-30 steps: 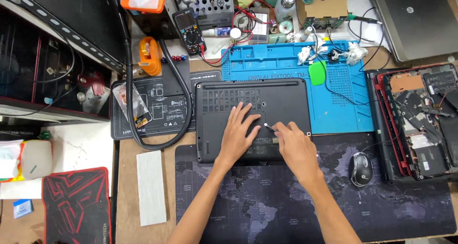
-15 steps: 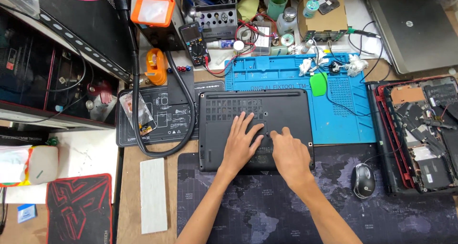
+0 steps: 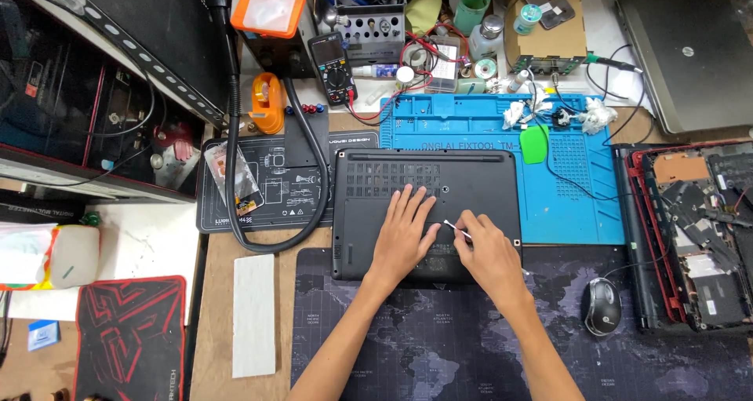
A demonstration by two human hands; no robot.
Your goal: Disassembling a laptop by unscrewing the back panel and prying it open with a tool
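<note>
A black laptop lies upside down at the middle of the bench, its bottom cover facing up. My left hand rests flat on the cover with the fingers spread. Just to its right, my right hand pinches a thin white stick, like a cotton swab, whose tip touches the cover near the middle. Both forearms reach in from the bottom edge.
A blue work mat with a green pick lies behind the laptop. An opened laptop and a mouse sit at the right. A multimeter, an orange tape dispenser, a black hose and a white strip lie left.
The view has shifted slightly. My right hand has lifted from lying flat on the cover and now pinches the white stick; my left hand stays flat.
</note>
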